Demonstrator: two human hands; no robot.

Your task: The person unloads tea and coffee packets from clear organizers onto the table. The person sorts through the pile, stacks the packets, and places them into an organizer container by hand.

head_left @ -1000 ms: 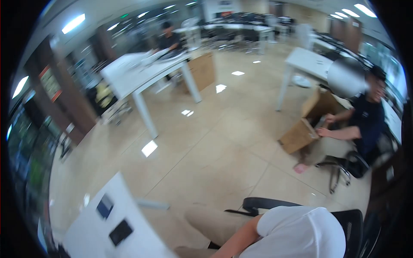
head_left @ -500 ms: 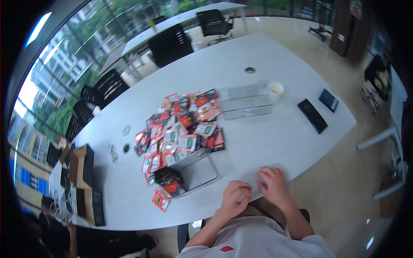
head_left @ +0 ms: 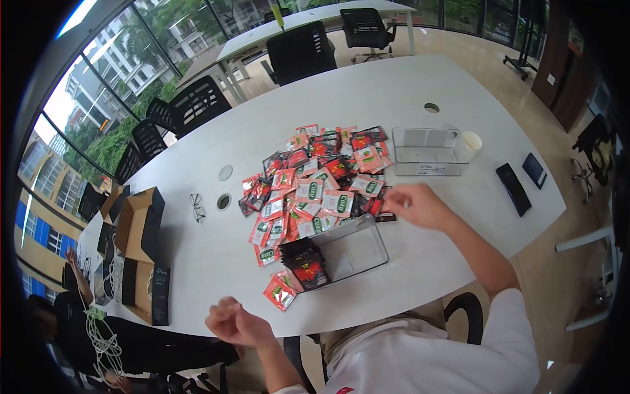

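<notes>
A pile of small red-and-white and black-and-red sachets [head_left: 321, 190] lies in the middle of the table. In front of it stands a clear plastic bin [head_left: 357, 253], with several black-and-red sachets [head_left: 308, 266] standing in a row at its left end. My right hand [head_left: 420, 205] is over the right edge of the pile, fingers loosely bent and apart, holding nothing that I can see. My left hand [head_left: 237, 323] hovers near the front table edge, loosely curled and holding nothing visible. Nearest to it, a few red sachets [head_left: 280, 292] lie beside the bin.
A second clear bin [head_left: 430, 157] stands at the back right beside a paper cup [head_left: 471, 143]. Further right lie a phone [head_left: 513, 189] and a dark blue card-like item [head_left: 535, 171]. Glasses [head_left: 197, 207] and open cardboard boxes [head_left: 141, 226] are on the left, where another person [head_left: 125, 341] sits.
My hands have moved apart from the table's front edge: the right one forward to the pile, the left one out to the left. The view has shifted, and the sachets look unmoved.
</notes>
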